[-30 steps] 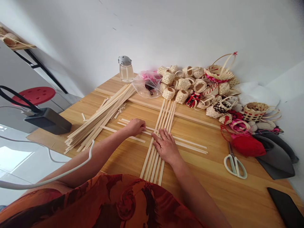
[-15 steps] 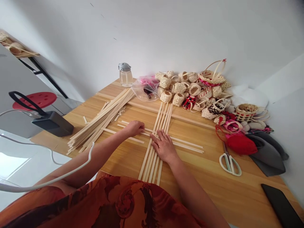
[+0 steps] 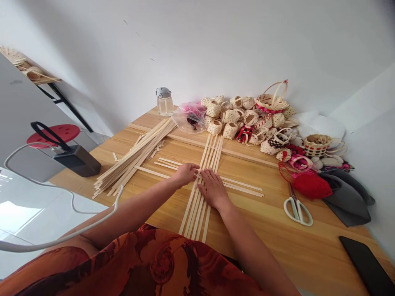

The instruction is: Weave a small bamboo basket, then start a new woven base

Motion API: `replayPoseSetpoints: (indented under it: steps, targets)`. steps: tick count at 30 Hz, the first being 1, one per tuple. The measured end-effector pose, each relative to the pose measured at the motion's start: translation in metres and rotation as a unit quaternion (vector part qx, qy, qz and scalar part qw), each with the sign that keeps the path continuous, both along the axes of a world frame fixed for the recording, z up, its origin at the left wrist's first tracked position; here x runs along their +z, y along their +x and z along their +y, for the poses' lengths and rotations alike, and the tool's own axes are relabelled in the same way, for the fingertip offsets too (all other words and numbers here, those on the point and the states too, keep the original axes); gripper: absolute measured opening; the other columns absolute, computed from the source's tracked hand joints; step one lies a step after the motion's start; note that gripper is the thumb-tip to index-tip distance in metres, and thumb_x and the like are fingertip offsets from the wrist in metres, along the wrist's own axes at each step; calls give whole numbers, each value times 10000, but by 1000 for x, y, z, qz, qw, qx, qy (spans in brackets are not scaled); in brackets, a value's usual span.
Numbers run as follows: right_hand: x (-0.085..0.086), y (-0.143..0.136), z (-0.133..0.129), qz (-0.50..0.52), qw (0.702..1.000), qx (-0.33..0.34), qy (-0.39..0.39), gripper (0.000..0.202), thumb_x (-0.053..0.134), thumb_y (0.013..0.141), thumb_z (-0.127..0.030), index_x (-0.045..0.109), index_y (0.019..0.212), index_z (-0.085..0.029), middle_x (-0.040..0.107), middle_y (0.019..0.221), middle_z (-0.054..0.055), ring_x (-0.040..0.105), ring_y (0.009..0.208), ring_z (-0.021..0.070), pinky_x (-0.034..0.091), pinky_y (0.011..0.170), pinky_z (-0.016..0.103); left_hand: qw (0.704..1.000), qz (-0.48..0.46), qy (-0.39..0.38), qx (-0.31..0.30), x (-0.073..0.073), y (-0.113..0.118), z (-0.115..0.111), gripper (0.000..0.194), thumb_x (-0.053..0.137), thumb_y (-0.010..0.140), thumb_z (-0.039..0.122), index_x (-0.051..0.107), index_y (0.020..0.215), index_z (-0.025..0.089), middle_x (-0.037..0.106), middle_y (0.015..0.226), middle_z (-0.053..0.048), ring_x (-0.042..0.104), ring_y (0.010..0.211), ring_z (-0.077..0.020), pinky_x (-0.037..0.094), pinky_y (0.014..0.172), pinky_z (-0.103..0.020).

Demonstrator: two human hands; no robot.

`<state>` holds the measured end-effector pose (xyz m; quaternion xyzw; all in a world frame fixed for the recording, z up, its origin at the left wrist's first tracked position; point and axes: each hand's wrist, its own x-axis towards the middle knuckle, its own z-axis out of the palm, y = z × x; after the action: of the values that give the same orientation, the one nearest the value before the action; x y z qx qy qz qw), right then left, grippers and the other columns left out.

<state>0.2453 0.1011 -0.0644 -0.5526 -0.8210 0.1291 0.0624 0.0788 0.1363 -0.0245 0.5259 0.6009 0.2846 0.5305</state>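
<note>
Several pale flat bamboo strips (image 3: pixel 191 218) run lengthwise across the table, crossed by shorter strips (image 3: pixel 242 187) that stick out on both sides. Flat on the crossing, my right hand (image 3: pixel 212 188) presses the strips with fingers stretched out. My left hand (image 3: pixel 186 174) is at the left edge of the crossing, its fingers slightly bent and apart, the tips touching the lengthwise strips. A loose strip (image 3: pixel 151 172) lies partly behind my left hand and forearm. My hands cover much of the crossing.
A bundle of strips (image 3: pixel 132 160) lies left, beside a dark grey box (image 3: pixel 78 160) with a cable. Behind are a bottle (image 3: pixel 165 103), a plastic bag (image 3: pixel 189 121) and many small woven baskets (image 3: pixel 230 129). Scissors (image 3: pixel 298 209), red yarn (image 3: pixel 311 186) and a black phone (image 3: pixel 365 263) lie right.
My left hand has moved right, from over the ends of the cross strips to the lengthwise strips, and its fingers have loosened. My right hand stays on the crossing. The view has shifted slightly.
</note>
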Motion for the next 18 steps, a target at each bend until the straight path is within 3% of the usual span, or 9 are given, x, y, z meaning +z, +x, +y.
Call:
replayPoseSetpoints:
  steps: [10,16,18]
  targets:
    - [1,-2,1,-8,1000,6,-10,656,283,1007,-552,219,1576,-231,176,1651,34,67,1532,228,89,1227,460,999,-21,-42,3,4,3,3,315,465,911,131,614,1187,94,715,1075,-119,648,638,-74,566,645,-214]
    - [1,-1,0,-8,1000,4,-1,665,280,1006,-560,223,1575,-220,193,1647,37,69,1532,219,96,1226,452,999,26,9,-26,3,4,1,310,449,926,167,616,1183,115,725,1086,-113,706,722,-125,576,641,-235]
    - [1,0,-1,-8,1000,5,3,671,289,1005,-558,224,1575,-210,194,1646,37,74,1531,219,90,1228,444,996,61,53,-30,4,-1,5,305,500,904,175,628,1179,145,727,1093,-101,716,800,-157,585,717,-275]
